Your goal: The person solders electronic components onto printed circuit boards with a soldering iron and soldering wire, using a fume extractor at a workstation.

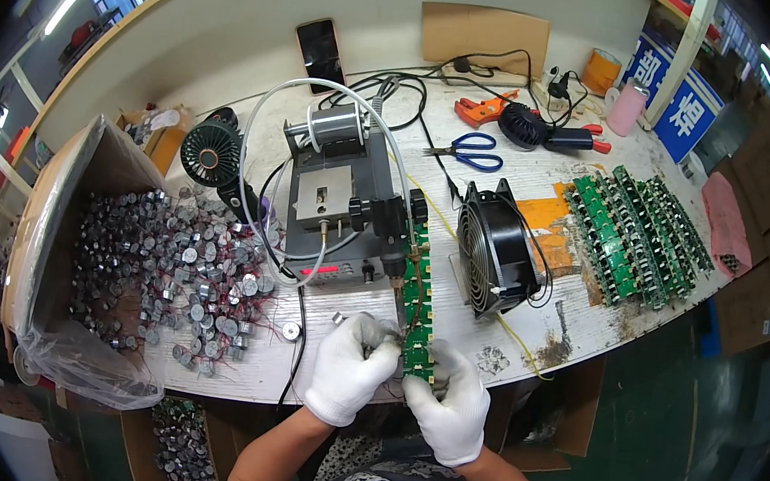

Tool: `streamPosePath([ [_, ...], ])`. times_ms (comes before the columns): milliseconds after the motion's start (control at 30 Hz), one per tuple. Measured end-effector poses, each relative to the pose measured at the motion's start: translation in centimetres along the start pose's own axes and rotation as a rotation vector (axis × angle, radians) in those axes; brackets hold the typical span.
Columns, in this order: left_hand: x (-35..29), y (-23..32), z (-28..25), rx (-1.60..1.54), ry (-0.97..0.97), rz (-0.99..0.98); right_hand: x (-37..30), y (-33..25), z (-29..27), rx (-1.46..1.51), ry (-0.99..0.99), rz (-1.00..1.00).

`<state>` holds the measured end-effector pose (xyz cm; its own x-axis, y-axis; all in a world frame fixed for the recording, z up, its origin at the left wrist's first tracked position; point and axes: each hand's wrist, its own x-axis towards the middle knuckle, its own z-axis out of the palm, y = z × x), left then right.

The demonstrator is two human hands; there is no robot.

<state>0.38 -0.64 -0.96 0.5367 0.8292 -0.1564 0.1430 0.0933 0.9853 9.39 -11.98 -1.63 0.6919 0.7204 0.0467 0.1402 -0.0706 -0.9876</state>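
Observation:
A long green circuit board strip (418, 304) runs from beneath the soldering machine (337, 208) toward me. My right hand (454, 407), in a white glove, pinches the near end of this strip between thumb and fingers. On the strip's left side, my left hand (347, 367), also gloved, has its fingertips closed beside the board's edge; whatever they hold is hidden. The soldering iron (395, 274) of the machine points down just beyond the left fingertips. Small round metal motors lie by the left hand, one (291, 331) flat on the table.
A heap of motors with red wires (204, 288) spills from a plastic-lined box (52, 236) at left. A black fan (495, 251) stands right of the strip. Further right are stacked circuit boards (631, 236). Blue-handled scissors (472, 152), a handheld fan (208, 154) and a phone (319, 53) lie behind.

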Motion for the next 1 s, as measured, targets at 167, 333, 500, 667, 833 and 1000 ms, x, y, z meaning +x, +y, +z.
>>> streamPosePath([
  [167,0.07,-0.07,-0.32,0.021,-0.031,-0.003,-0.12,0.13,-0.09,0.035,-0.02,0.034],
  [333,0.12,0.29,-0.33,0.009,-0.037,-0.038,-0.05,-0.05,-0.13,0.047,-0.023,0.026],
  [500,0.27,-0.27,-0.41,-0.003,-0.043,-0.03,0.09,-0.13,-0.06,0.058,-0.027,0.033],
  [667,0.29,-0.47,-0.45,-0.021,-0.05,-0.04,0.25,-0.1,0.0,0.092,-0.033,0.09],
  [833,0.12,0.38,-0.23,0.016,-0.035,-0.02,0.1,-0.25,-0.25,0.089,-0.032,0.022],
  [1000,0.19,0.09,-0.2,-0.013,-0.038,-0.022,0.19,-0.21,-0.13,0.142,-0.042,0.056],
])
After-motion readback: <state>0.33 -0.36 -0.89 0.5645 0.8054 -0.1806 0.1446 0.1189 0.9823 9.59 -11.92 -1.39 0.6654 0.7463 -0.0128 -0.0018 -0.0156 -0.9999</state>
